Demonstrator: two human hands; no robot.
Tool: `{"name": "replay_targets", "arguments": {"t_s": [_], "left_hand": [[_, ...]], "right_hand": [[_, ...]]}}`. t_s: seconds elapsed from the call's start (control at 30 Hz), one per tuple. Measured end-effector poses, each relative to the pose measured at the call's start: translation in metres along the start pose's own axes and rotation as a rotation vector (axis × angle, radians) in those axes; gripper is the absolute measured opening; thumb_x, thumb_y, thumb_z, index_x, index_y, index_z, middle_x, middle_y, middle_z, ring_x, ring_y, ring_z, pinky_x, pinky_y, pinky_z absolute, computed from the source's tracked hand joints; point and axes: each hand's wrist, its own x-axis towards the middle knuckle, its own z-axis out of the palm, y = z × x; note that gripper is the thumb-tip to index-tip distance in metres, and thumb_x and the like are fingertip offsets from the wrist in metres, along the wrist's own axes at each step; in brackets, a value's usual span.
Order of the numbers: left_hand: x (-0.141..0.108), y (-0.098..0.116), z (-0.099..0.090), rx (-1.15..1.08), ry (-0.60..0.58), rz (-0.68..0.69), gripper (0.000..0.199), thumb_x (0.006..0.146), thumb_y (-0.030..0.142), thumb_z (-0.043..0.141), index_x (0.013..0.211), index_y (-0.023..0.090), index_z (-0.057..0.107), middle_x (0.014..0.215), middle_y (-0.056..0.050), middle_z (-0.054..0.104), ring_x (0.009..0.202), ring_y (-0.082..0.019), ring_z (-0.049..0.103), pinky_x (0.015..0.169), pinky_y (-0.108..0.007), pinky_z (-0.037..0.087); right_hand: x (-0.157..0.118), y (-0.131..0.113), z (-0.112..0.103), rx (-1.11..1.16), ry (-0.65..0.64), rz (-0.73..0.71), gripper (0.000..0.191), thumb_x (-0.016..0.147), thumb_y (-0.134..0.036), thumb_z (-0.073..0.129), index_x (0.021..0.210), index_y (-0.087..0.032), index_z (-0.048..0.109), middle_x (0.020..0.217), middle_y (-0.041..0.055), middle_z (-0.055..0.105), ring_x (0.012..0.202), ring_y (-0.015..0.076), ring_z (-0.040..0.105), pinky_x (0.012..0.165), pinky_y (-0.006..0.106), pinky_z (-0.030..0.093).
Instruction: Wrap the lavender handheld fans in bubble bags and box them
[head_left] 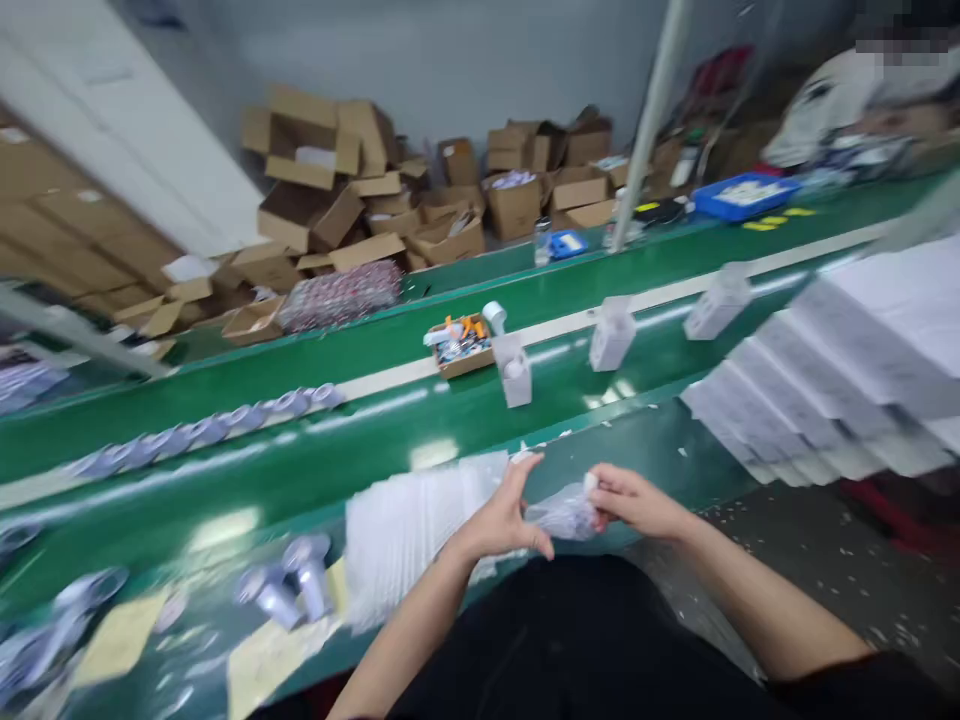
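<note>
My right hand (628, 500) is closed on the end of a pale lilac item in a translucent sleeve (564, 514), held low over the near edge of the bench. A small white end shows between its thumb and fingers. Just left of that item, my left hand (501, 515) has its thumb and forefinger spread wide, with nothing visible gripped. Under and beside the left hand lies a fanned stack of white foam sleeves (409, 535). Two lilac flared parts (306, 575) rest farther left, blurred.
On the green conveyor (360, 430) stand several white boxes (613, 335) and a small carton of mixed pieces (463, 345). A row of lilac parts (210, 430) lines its divider. Flat white cartons (817, 370) are stacked at right. Cardboard boxes (315, 210) pile up behind.
</note>
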Motion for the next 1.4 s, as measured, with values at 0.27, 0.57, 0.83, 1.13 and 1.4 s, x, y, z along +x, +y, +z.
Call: {"name": "replay_targets", "arguments": {"t_s": [0.27, 0.57, 0.83, 1.13, 1.4], "left_hand": [[0.031, -0.001, 0.039, -0.126, 0.136, -0.110, 0.033, 0.078, 0.041, 0.058, 0.099, 0.016, 0.058, 0.084, -0.004, 0.061, 0.074, -0.017, 0.057, 0.062, -0.027, 0.050], [0.025, -0.005, 0.018, -0.591, 0.385, -0.201, 0.042, 0.068, 0.043, 0.070, 0.094, 0.013, 0.056, 0.072, 0.000, 0.057, 0.054, -0.010, 0.053, 0.037, -0.017, 0.043], [0.022, 0.006, -0.026, -0.863, 0.635, -0.173, 0.041, 0.067, 0.043, 0.071, 0.089, 0.013, 0.054, 0.063, 0.002, 0.056, 0.039, -0.006, 0.048, 0.027, -0.013, 0.030], [0.038, 0.009, -0.004, -0.280, 0.735, -0.178, 0.042, 0.073, 0.050, 0.062, 0.093, 0.014, 0.052, 0.070, 0.000, 0.057, 0.047, -0.010, 0.053, 0.039, -0.021, 0.043], [0.057, 0.033, 0.026, 0.792, 0.380, -0.241, 0.031, 0.084, 0.039, 0.051, 0.106, 0.017, 0.054, 0.095, -0.012, 0.059, 0.086, -0.025, 0.059, 0.077, -0.034, 0.045]], "right_hand": [[-0.075, -0.044, -0.080, -0.092, 1.305, -0.372, 0.048, 0.074, -0.049, 0.060, 0.110, -0.025, 0.039, 0.071, -0.0009, 0.062, 0.054, 0.0150, 0.060, 0.055, 0.031, 0.052], [-0.131, -0.067, -0.156, -0.664, 1.738, -0.299, 0.032, 0.086, -0.045, 0.042, 0.102, -0.023, 0.058, 0.076, 0.0056, 0.063, 0.075, 0.0275, 0.065, 0.070, 0.048, 0.051], [-0.026, -0.016, -0.091, -1.478, 0.850, -0.320, 0.028, 0.088, -0.019, 0.037, 0.107, -0.018, 0.058, 0.093, 0.0116, 0.064, 0.076, 0.0230, 0.062, 0.062, 0.032, 0.045], [0.058, 0.067, -0.059, -1.071, 0.428, -0.453, 0.044, 0.077, -0.044, 0.058, 0.114, -0.020, 0.053, 0.115, 0.0132, 0.047, 0.106, 0.0285, 0.053, 0.087, 0.042, 0.046], [0.078, 0.084, -0.027, -0.842, 0.342, -0.651, 0.033, 0.077, -0.035, 0.058, 0.106, -0.021, 0.050, 0.126, 0.0154, 0.036, 0.117, 0.0287, 0.046, 0.097, 0.044, 0.041]]}}
